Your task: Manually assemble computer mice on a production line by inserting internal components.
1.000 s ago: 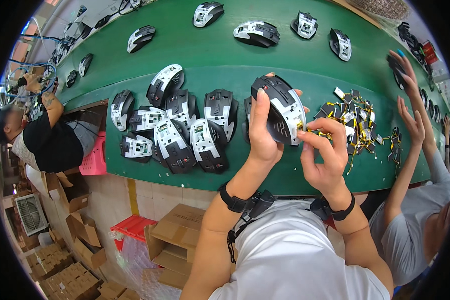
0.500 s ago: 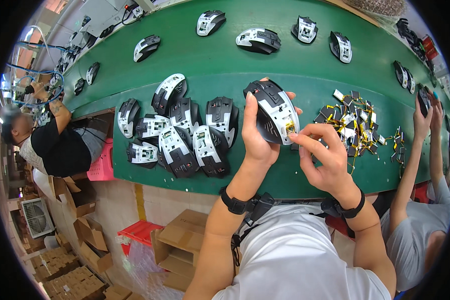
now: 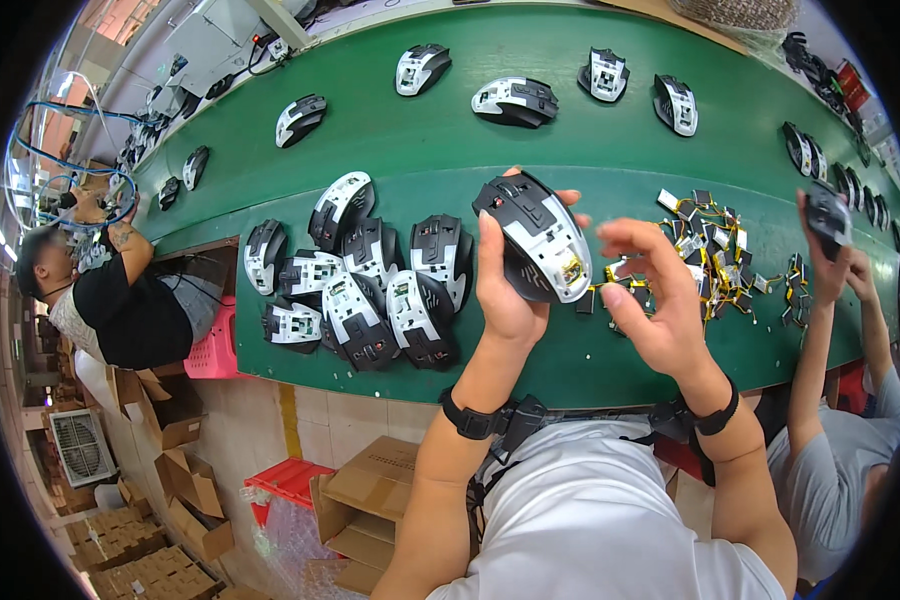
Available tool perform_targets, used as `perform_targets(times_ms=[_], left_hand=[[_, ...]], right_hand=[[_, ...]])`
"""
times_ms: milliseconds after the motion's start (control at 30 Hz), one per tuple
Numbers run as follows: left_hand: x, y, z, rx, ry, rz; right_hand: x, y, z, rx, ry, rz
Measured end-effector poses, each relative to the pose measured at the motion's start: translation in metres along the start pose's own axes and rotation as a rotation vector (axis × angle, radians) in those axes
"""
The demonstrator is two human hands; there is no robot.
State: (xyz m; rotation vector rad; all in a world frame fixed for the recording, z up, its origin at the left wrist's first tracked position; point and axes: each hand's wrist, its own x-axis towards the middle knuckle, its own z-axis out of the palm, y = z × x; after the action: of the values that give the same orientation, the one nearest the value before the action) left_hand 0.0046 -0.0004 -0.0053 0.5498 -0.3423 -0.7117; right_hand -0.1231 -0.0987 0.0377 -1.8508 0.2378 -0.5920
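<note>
My left hand [image 3: 510,285] is wrapped round a black and white computer mouse [image 3: 538,240], tilted above the green bench. An uncovered recess with something yellow in it shows at the mouse's lower end. Just right of that end is my right hand [image 3: 655,290], its fingers apart and nothing in them, not touching the mouse. Behind and beside it lies a heap of small battery packs [image 3: 715,255] with yellow wires. To the left of my left hand, several similar mice [image 3: 355,315] are piled together, their white inner parts exposed.
Across the far strip of the green bench [image 3: 390,140] more mice [image 3: 515,102] stand spaced out. At right, a co-worker's hands hold another mouse [image 3: 828,215]. A second person [image 3: 130,290] works at far left. Cardboard boxes [image 3: 375,485] and a red crate [image 3: 290,480] are on the floor.
My right hand has drawn back from the mouse's lower end, and its fingers have spread. The mouse remains in my left hand. The co-worker at right has shifted the mouse they hold.
</note>
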Motion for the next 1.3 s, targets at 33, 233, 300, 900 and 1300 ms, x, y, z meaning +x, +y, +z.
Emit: perform_targets(times_ms=[33, 233, 300, 900, 1300], left_hand=[[-0.002, -0.002, 0.001, 0.08, -0.028, 0.039], [-0.005, -0.009, 0.006, 0.453, -0.127, 0.145], [-0.005, -0.007, 0.015, 0.521, -0.169, 0.151], [-0.004, -0.003, 0.004, 0.593, -0.071, -0.019], [-0.01, -0.009, 0.01, 0.107, 0.051, -0.12]], right_hand=[[0.002, -0.002, 0.002, 0.007, 0.022, 0.014], [0.032, 0.016, -0.012, 0.031, -0.025, -0.011], [0.068, 0.044, -0.034, 0.205, 0.245, -0.023], [0.182, 0.166, -0.167, -1.047, 0.173, 0.432], [0.038, -0.021, -0.006, -0.561, -0.174, -0.304]])
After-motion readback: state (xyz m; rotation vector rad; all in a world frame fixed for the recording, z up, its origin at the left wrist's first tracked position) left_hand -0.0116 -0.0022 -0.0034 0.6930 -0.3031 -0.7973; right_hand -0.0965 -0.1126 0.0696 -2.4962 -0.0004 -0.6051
